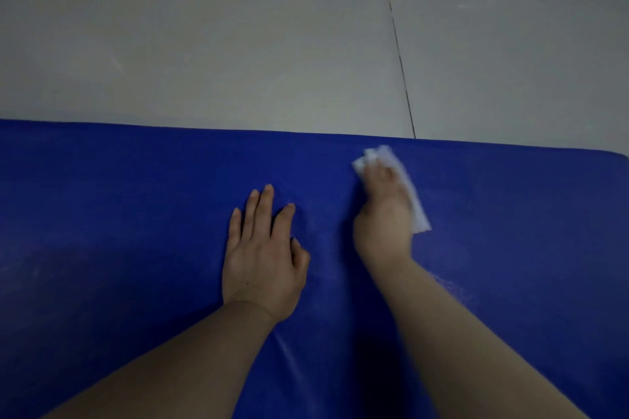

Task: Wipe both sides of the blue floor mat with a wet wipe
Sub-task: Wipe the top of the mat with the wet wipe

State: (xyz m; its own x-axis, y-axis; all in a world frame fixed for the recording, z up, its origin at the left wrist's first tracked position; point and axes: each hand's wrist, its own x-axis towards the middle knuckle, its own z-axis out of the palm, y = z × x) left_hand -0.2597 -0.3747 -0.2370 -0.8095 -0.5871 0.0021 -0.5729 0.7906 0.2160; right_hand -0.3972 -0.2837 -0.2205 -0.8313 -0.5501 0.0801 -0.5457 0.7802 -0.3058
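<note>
Down on the pale grey tiled floor point(238, 44) lies a wide, flat, deep-blue floor mat point(136, 214), spread across the lower part of the view, its far edge running straight from the left side to a rounded corner at the far right. Both bare forearms reach out over it from the near side. Of the two hands, the left hand point(262, 255) rests palm down on the mat, fingers straight and slightly spread, thumb tucked in towards the palm, holding nothing. To its right, and a little farther out, the right hand point(384, 214) presses a folded white wet wipe point(408, 187) against the mat close to the far edge; the fingers curl over the wipe, which shows past the fingertips and along the outer side of the hand down towards the wrist. That hand and the wipe are blurred, so how the fingers lie on it cannot be made out more exactly. Faint whitish streaks and smears mark the blue surface near the right forearm and between the two arms. Dark grout lines cross the floor beyond the mat.
</note>
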